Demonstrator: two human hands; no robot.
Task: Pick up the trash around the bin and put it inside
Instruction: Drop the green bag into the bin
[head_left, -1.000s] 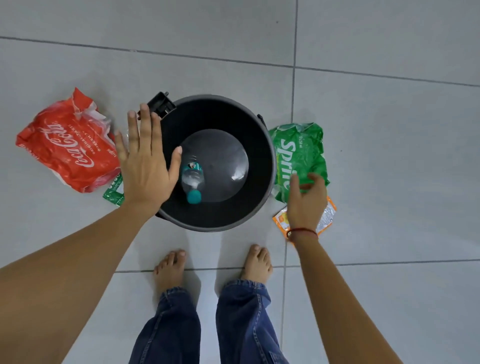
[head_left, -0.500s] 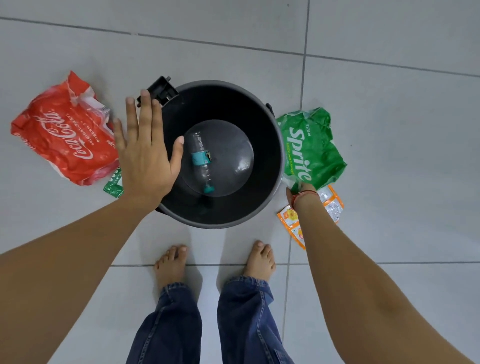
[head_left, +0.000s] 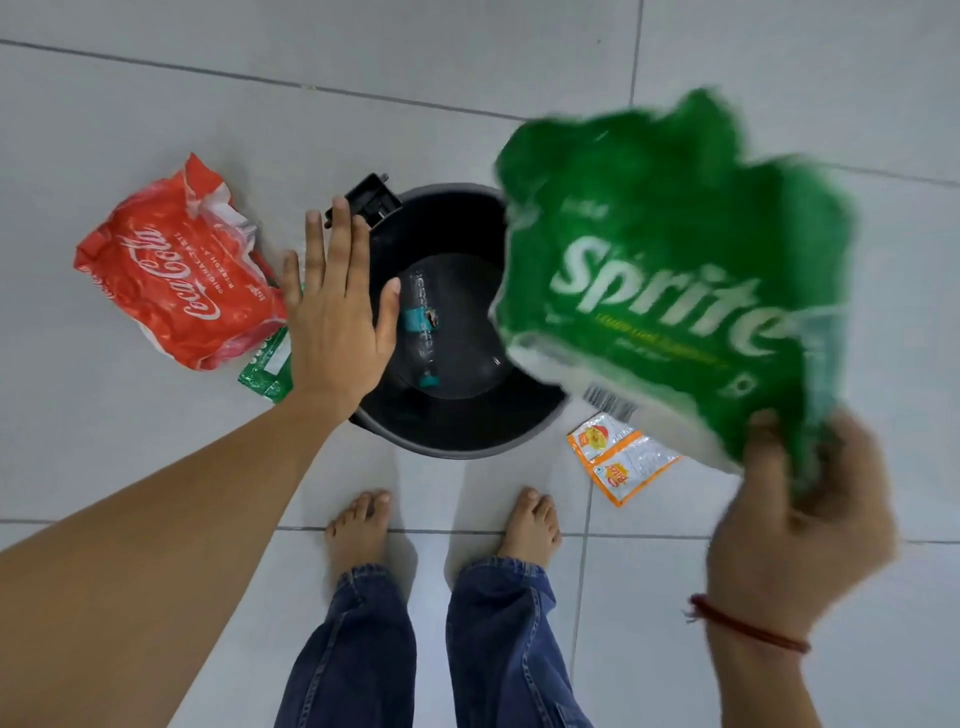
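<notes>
A black round bin (head_left: 457, 441) stands on the tiled floor with a clear plastic bottle (head_left: 423, 322) lying inside. My right hand (head_left: 795, 525) grips the lower edge of a green Sprite wrapper (head_left: 665, 280), held up in the air and covering the bin's right rim. Spread flat and holding nothing, my left hand (head_left: 337, 312) hovers over the bin's left rim. On the floor at the left lies a red Coca-Cola wrapper (head_left: 171, 280), with a small green packet (head_left: 267, 374) beside it. Orange sachets (head_left: 618, 462) lie right of the bin.
My bare feet (head_left: 358, 530) and jeans legs are just in front of the bin. A black clip-like handle part (head_left: 371, 200) sticks out at the bin's far left rim. Grey floor tiles surround everything.
My right hand has taken the Sprite wrapper off the floor and lifted it up toward the camera, above the bin's right side. The left hand has stayed over the rim.
</notes>
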